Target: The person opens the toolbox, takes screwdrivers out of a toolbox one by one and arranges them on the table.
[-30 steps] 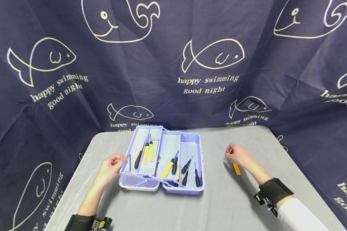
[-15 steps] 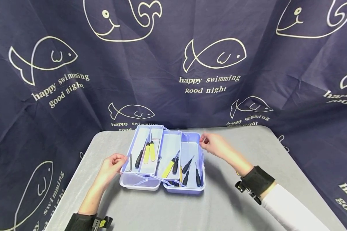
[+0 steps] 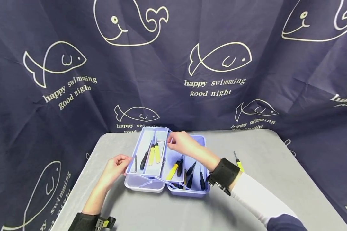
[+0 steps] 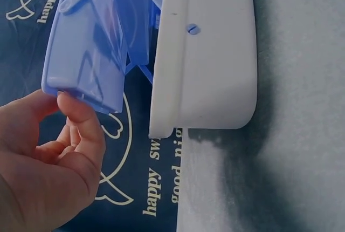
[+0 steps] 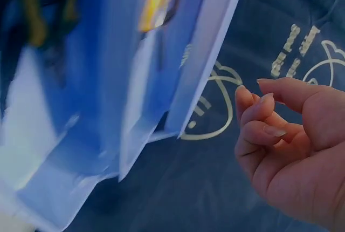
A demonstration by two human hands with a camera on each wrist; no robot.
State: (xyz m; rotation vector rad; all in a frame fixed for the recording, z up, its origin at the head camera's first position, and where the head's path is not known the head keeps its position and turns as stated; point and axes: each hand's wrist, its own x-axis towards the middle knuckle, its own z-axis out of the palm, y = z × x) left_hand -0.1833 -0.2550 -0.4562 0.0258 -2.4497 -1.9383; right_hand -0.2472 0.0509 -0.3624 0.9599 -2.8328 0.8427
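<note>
Toolbox (image 3: 189, 193) standing unfolded!
Pale blue on the table (image 3: 191, 215), its upper tray (image 3: 144, 141) jutting left above the whitish lid (image 4: 221, 70), the lower tray (image 3: 171, 158) stepping down rightward.

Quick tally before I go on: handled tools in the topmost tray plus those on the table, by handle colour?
Yellow-handled tools: 3 (2 in the topmost tray, 1 on the table)
Black-handled tool: 1
Total: 4
</note>
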